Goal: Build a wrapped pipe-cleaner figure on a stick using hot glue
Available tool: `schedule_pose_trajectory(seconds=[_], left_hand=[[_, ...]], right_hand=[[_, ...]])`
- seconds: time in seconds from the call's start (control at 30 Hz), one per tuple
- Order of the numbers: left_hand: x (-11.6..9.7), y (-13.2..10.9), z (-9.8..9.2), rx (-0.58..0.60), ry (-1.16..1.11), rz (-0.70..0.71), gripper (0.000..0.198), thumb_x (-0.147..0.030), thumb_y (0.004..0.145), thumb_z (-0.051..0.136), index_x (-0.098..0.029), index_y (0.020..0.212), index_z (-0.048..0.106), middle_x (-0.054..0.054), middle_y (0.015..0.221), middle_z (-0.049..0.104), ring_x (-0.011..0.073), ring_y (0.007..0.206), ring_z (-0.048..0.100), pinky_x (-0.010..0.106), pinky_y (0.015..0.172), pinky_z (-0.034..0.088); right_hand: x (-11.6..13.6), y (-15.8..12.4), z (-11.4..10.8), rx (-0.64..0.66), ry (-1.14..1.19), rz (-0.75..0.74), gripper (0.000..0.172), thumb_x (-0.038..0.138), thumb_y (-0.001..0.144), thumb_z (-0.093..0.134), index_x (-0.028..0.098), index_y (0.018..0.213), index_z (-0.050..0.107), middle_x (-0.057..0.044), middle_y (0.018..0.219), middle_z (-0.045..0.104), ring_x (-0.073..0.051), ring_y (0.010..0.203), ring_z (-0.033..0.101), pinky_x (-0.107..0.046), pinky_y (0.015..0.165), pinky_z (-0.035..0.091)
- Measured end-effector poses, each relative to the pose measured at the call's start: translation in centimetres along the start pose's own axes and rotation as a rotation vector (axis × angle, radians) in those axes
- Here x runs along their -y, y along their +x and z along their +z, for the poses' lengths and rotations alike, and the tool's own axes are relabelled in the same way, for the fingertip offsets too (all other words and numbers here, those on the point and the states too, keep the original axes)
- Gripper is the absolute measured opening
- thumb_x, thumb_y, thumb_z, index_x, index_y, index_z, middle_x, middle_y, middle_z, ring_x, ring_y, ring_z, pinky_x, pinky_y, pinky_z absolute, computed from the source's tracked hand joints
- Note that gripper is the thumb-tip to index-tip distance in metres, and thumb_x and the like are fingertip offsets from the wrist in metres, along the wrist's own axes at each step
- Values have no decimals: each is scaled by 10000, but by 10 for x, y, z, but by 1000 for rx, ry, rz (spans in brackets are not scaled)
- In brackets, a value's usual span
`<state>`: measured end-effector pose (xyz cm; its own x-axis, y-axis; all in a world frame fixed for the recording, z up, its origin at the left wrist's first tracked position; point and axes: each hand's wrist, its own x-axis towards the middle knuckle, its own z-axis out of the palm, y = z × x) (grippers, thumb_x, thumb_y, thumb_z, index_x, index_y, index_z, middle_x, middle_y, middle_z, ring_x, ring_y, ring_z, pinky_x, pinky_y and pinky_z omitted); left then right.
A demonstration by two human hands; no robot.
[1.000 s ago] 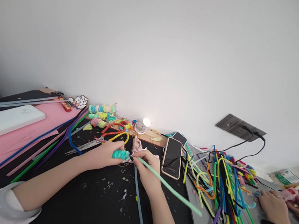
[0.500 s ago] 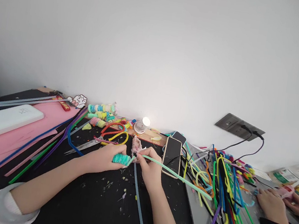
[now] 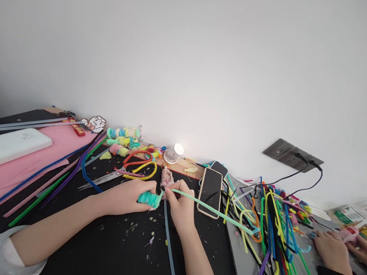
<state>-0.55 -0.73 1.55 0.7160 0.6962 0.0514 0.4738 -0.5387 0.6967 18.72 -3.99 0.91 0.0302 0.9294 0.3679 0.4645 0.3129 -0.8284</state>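
Observation:
My left hand (image 3: pixel 127 197) is closed round a fuzzy teal coil of pipe cleaner (image 3: pixel 148 199), which lies sideways in the fingers. My right hand (image 3: pixel 181 206), just to the right of it, pinches a light green pipe cleaner (image 3: pixel 214 209). The long end of this strip runs out to the right, and its short end reaches the right end of the coil. Behind the right fingers lies a pinkish mottled thing (image 3: pixel 167 176), partly hidden. A blue-grey stick (image 3: pixel 169 240) lies on the black mat (image 3: pixel 112 255) between my forearms.
Scissors (image 3: pixel 138 164) with red and yellow handles lie behind my left hand. A paper cup (image 3: pixel 172 154) stands by the wall. A phone (image 3: pixel 210 191) and a heap of pipe cleaners (image 3: pixel 275 232) are to the right. Beyond, another person's hands (image 3: pixel 333 252) hold something pink.
My right hand has moved slightly left and up, and the light green pipe cleaner has shifted with it, its far end now bent. My left hand stays closed on the teal coil.

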Motion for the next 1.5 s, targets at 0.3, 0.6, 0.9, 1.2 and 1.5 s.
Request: schedule_pose_trajectory(seconds=[0.3,0.6,0.9,1.2,1.5], left_hand=[[-1,0,1,-30,14,-1,219,-406,836,629,-234,897,507,-15,894,602,198,816,561,274,698,373],[-8,-2,-1,-47,44,-2,267,-463,840,603,-228,886,485,-15,852,584,189,759,536,274,673,376],[-15,-4,-4,-76,60,41,118,-328,838,520,-223,873,476,-6,813,567,172,699,502,273,644,386],[-7,1,6,-148,34,51,130,-336,794,536,-224,814,472,-1,788,581,184,702,521,292,640,384],[-6,1,7,-155,51,37,131,-332,769,533,-222,798,466,-3,776,572,184,695,516,293,641,373]], right_hand=[[-1,-1,0,-7,-87,5,212,299,857,577,217,669,523,-1,618,638,-167,575,604,-260,577,409],[0,0,0,-18,-153,-30,223,308,877,563,214,679,525,-9,606,649,-166,546,600,-259,559,392],[-1,-2,0,-14,-203,-48,231,300,883,557,222,671,511,0,612,644,-156,546,570,-256,572,396],[-2,-2,1,-2,-183,-59,229,299,882,561,226,672,506,1,607,631,-159,550,566,-266,569,392],[-4,-2,1,5,-115,-49,213,284,868,575,227,674,510,3,604,619,-158,542,547,-268,543,395]])
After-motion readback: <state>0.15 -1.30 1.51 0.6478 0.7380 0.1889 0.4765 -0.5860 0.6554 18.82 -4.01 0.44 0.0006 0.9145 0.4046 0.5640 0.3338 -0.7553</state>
